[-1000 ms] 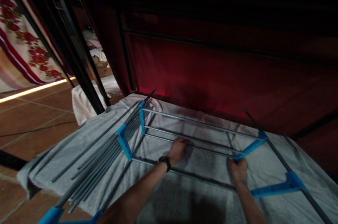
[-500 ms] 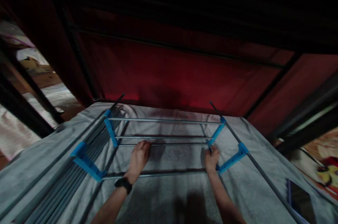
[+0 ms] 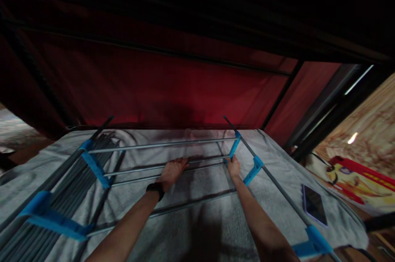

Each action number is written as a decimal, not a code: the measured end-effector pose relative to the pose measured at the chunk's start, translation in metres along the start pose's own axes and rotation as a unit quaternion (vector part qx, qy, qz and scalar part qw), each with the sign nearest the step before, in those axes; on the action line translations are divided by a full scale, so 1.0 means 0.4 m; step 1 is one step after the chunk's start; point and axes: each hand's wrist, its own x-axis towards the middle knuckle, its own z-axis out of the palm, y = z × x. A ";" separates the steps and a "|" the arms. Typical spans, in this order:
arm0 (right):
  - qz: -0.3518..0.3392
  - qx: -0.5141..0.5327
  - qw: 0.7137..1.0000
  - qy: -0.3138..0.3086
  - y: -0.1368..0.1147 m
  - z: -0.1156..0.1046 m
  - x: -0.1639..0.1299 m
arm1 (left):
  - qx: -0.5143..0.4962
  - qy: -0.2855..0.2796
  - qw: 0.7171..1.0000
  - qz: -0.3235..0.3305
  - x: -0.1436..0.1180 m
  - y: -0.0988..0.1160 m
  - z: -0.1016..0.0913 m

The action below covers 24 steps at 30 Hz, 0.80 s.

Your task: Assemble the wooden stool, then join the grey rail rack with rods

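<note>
The fingers (image 3: pixel 180 164) of the left hand (image 3: pixel 173 170) lie flat and stretched out on a thin grey rod (image 3: pixel 166 166), pressing on it, not curled round it; the right hand (image 3: pixel 233 167) is closed round the end of that rod, right at a blue joint (image 3: pixel 234 147); I think the person is pushing the rod end into the blue joint to build the rack (image 3: pixel 160 159); the next push needs the rod lined up straight with the hole, and a steady, firm hand; the rack lies flat on a grey blanket (image 3: pixel 197 229), in front of a red cloth wall (image 3: pixel 154 85); it has thin grey bars and bright blue corner pieces; more grey rods (image 3: pixel 46 204) lie in a bunch on the left; a dark phone (image 3: pixel 314 209) rests on the blanket, well apart to the right.
</note>
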 end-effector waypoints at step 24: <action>0.033 -0.073 0.997 -0.024 -0.031 -0.019 0.014 | -0.035 -0.063 0.997 0.021 0.033 -0.021 -0.027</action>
